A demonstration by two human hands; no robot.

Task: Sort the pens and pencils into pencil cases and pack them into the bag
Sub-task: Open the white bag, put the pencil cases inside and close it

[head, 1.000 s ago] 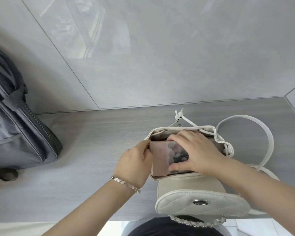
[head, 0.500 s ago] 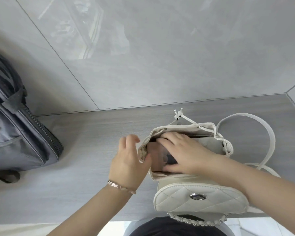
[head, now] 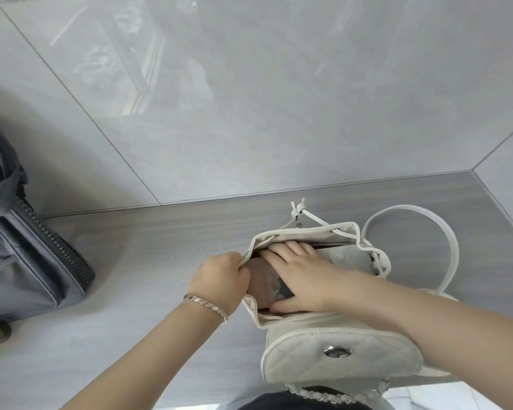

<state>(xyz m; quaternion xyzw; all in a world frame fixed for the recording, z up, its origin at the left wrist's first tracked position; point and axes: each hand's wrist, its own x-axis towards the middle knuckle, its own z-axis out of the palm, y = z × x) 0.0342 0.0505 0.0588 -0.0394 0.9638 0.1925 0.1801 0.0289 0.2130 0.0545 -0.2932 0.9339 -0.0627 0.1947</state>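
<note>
Packing: pencil case point(head: 265, 281) sits in the white bag point(head: 308, 232) mouth.
I see the left hand point(head: 219, 281) pinching the bag's left rim; the right hand point(head: 305, 281) lies flat, fingers straight, pressing on the case.

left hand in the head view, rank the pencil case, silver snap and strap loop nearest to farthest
1. pencil case, in the bag mouth beside the left hand.
2. silver snap, on the near flap.
3. strap loop, far right.
</note>
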